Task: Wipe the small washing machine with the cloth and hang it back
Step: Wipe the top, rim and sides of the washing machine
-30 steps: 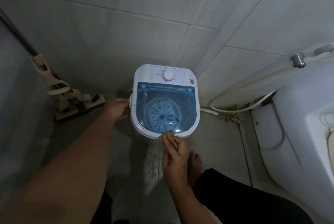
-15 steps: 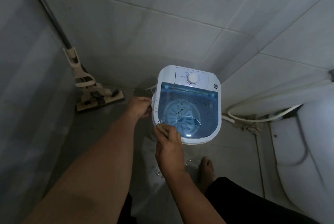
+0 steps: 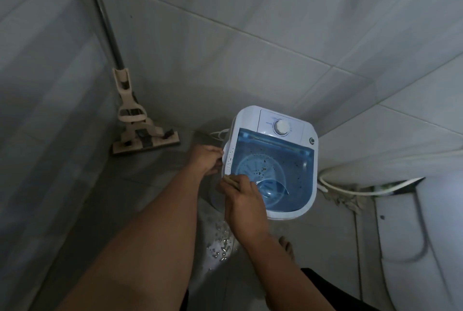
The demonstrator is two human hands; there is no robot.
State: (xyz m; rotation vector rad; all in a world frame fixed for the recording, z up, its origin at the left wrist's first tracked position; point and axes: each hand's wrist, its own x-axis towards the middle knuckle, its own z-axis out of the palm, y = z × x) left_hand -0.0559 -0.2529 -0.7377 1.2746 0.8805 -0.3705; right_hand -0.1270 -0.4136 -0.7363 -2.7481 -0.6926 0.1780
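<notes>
A small white washing machine (image 3: 310, 150) with a see-through blue lid and a round dial stands on the floor in the tiled corner. My left hand (image 3: 206, 159) grips its left side handle. My right hand (image 3: 244, 201) holds a small brownish cloth (image 3: 231, 181) and presses it on the machine's front left rim. Only an edge of the cloth shows past my fingers. Dark specks dot the tub under the lid.
A beige flat mop (image 3: 140, 135) leans in the left corner. A white hose (image 3: 350, 189) runs along the wall to the right, beside a white toilet (image 3: 426, 235). Water drops (image 3: 220, 245) lie on the floor near my bare foot (image 3: 286, 248).
My right hand slid the cloth from the front rim round to the front left corner of the machine. The camera swung left, so the machine sits further right.
</notes>
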